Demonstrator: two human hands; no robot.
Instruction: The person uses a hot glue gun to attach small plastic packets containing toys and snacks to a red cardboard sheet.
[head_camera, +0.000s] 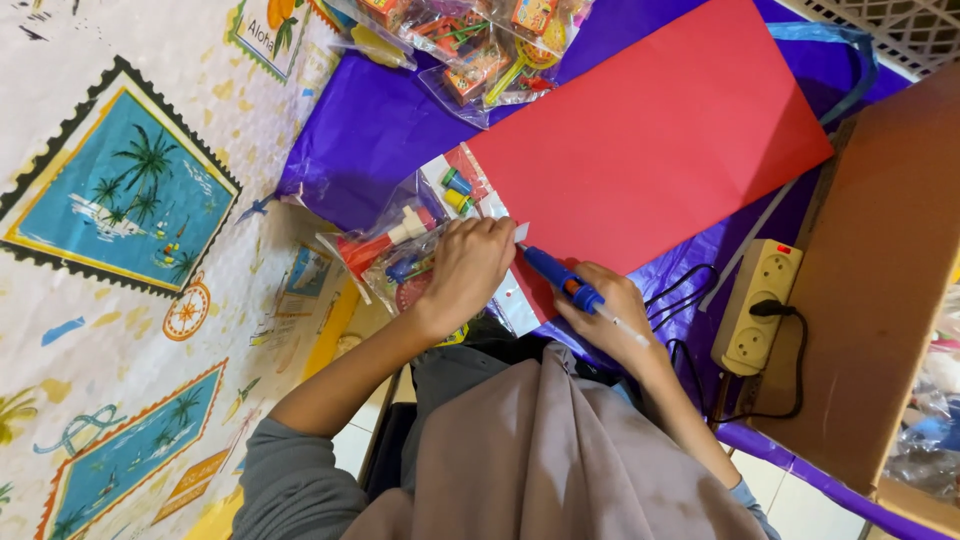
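Note:
My right hand (610, 315) grips a blue-handled soldering iron (560, 280) whose tip points at the near corner of a large red paper sheet (650, 140). My left hand (465, 265) is closed and presses down on a clear plastic bag of small colourful toys (400, 245) right at that corner, next to the iron's tip. The bag's edge lies partly under the red sheet. Both rest on a purple plastic sheet (370, 130).
A beige power strip (755, 305) with a black plug and cable sits right of my right hand. A brown cardboard box (880, 270) stands at the right. More clear bags of toys (470, 45) lie at the top. A patterned mat (120, 200) covers the left.

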